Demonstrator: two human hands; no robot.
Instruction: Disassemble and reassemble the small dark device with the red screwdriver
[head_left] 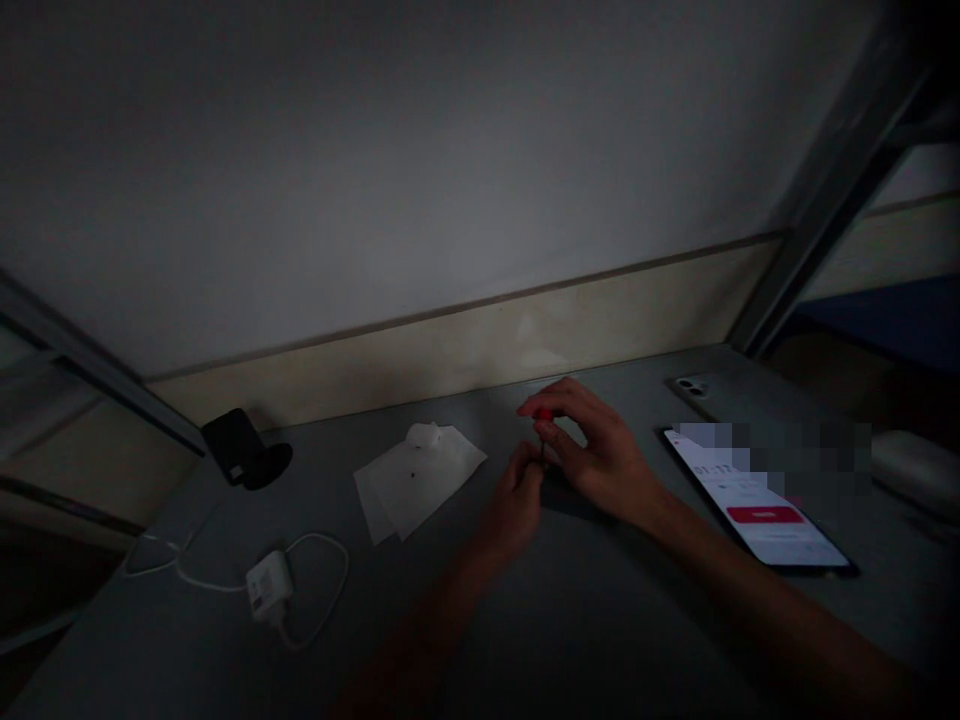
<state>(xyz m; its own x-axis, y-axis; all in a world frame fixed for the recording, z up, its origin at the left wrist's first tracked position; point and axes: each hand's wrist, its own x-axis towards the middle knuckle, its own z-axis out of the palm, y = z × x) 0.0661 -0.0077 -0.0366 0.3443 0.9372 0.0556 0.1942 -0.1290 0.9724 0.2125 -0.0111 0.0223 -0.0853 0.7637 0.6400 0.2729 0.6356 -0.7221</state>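
A small red-topped screwdriver [543,415] stands nearly upright, its thin shaft pointing down. The fingertips of my right hand [604,455] are closed around the red top. Lower down, my left hand [519,500] pinches near the shaft's bottom end, just left of my right hand. Beneath both hands lies a dark flat object [574,497], partly covered by them; its kind is too dim to make out. The screwdriver's tip is hidden behind my left fingers.
White paper sheets [409,495] with a small white item [424,434] lie left of my hands. Further left are a black stand [238,450] and a white charger [268,587] with its cable. A lit tablet or phone [772,545] and another phone [701,386] lie right. A wall backs the table.
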